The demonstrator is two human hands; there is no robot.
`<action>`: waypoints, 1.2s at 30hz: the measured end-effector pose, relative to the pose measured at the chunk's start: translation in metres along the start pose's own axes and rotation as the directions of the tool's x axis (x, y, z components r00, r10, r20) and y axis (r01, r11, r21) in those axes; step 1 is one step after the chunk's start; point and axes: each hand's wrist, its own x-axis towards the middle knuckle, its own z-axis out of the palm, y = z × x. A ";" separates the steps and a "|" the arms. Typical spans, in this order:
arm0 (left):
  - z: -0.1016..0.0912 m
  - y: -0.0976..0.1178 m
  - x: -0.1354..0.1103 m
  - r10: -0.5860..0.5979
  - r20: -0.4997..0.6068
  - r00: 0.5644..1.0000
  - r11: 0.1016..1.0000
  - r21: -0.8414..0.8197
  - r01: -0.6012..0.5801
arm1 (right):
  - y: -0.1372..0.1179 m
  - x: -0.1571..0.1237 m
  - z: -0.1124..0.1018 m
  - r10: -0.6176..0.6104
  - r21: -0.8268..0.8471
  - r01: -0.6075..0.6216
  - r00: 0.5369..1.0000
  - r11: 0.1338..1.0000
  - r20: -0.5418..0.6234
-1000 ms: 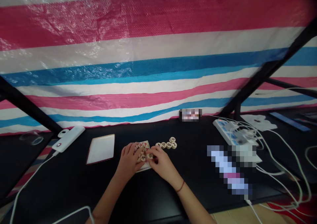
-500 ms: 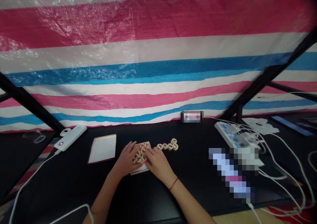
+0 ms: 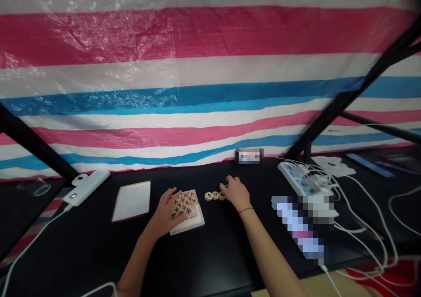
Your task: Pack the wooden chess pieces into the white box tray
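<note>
A shallow white box point(image 3: 198, 218) holds several round wooden xiangqi pieces point(image 3: 186, 202), marked in red and black. My left hand point(image 3: 163, 213) lies along the box's left side with its fingers spread and its thumb across the front pieces. To the right of the box, a short row of xiangqi pieces point(image 3: 212, 196) lies on the black table point(image 3: 197, 262). My right hand point(image 3: 237, 195) is at that row's right end, fingers bent down. It covers the end pieces, and what sits under its fingertips is hidden.
The box lid point(image 3: 132, 201) lies left of the box, inner side up. A white power bank point(image 3: 87, 187) with a cable stands further left. On the right are a power strip point(image 3: 294, 178), tangled cables and a blurred-out device point(image 3: 299, 229). Striped sheeting point(image 3: 184, 135) hangs behind.
My right hand has left the box and moved right to the row of pieces. My left hand stays at the box. The view has shifted slightly.
</note>
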 end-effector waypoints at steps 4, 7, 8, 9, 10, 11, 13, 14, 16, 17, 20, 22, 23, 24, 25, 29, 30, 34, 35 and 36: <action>0.000 0.001 0.000 0.026 -0.050 0.998 0.999 -0.027 -0.027 | 0.002 0.012 0.004 0.018 0.002 -0.018 0.996 1.000 0.092; -0.004 0.002 -0.001 0.045 -0.078 0.996 0.998 -0.031 -0.047 | 0.002 0.019 0.006 0.009 0.025 -0.012 0.994 1.000 0.113; -0.006 0.002 -0.001 0.049 -0.095 0.994 0.998 -0.030 -0.052 | 0.003 0.021 0.005 0.005 0.037 -0.009 0.994 0.999 0.114; -0.008 0.003 0.000 0.051 -0.115 0.992 0.998 -0.028 -0.055 | 0.002 0.022 0.003 -0.001 0.053 -0.004 0.994 0.999 0.109; -0.011 0.006 0.000 0.050 -0.140 0.989 0.998 -0.025 -0.054 | 0.002 0.022 0.000 -0.010 0.071 0.003 0.995 0.997 0.099; -0.013 0.009 0.001 0.044 -0.166 0.985 0.999 -0.024 -0.048 | 0.000 0.021 -0.002 -0.022 0.084 0.015 0.996 0.996 0.086; -0.016 0.020 0.004 0.019 -0.217 0.976 0.999 -0.031 -0.027 | -0.007 0.011 -0.008 -0.098 0.191 0.087 0.994 0.978 0.045; -0.016 0.027 0.006 0.004 -0.226 0.974 0.999 -0.043 -0.014 | -0.013 0.003 -0.009 -0.153 0.281 0.140 0.988 0.949 0.024; -0.016 0.042 0.011 -0.002 -0.219 0.976 0.997 -0.073 -0.014 | -0.026 -0.017 -0.010 -0.308 0.615 0.272 0.950 0.740 -0.050; -0.015 0.050 0.014 0.008 -0.185 0.983 0.995 -0.091 -0.026 | -0.033 -0.028 -0.009 -0.353 0.728 0.287 0.933 0.622 -0.067; -0.011 0.066 0.022 0.042 -0.122 0.992 0.989 -0.134 -0.058 | -0.051 -0.053 -0.002 -0.441 0.883 0.241 0.896 0.403 -0.043; -0.009 0.070 0.024 0.050 -0.106 0.993 0.986 -0.156 -0.066 | -0.056 -0.061 0.003 -0.460 0.934 0.165 0.888 0.318 0.000; -0.009 0.070 0.025 0.048 -0.105 0.993 0.984 -0.165 -0.065 | -0.057 -0.062 0.006 -0.461 0.953 0.120 0.887 0.279 0.023; -0.008 0.069 0.024 0.041 -0.110 0.993 0.983 -0.173 -0.060 | -0.056 -0.062 0.009 -0.456 0.966 0.077 0.889 0.245 0.044; -0.008 0.067 0.023 0.026 -0.116 0.993 0.983 -0.180 -0.047 | -0.055 -0.060 0.011 -0.442 0.975 0.042 0.895 0.217 0.060; -0.008 0.062 0.016 -0.061 -0.106 0.993 0.982 -0.185 0.041 | -0.044 -0.053 0.015 -0.301 0.990 -0.014 0.952 0.143 0.057; -0.007 0.062 0.015 -0.063 -0.089 0.994 0.985 -0.167 0.048 | -0.041 -0.053 0.015 -0.262 0.991 -0.023 0.963 0.131 0.057; -0.001 0.066 0.013 0.025 0.004 1.000 0.999 0.032 -0.025 | -0.031 -0.055 0.017 -0.181 0.993 -0.062 0.980 0.099 0.080; 0.001 0.067 0.013 0.050 0.023 0.998 0.995 0.088 -0.052 | -0.029 -0.056 0.017 -0.171 0.993 -0.067 0.982 0.098 0.083; 0.003 0.068 0.014 0.074 0.040 0.996 0.988 0.135 -0.079 | -0.027 -0.057 0.018 -0.164 0.992 -0.070 0.983 0.101 0.086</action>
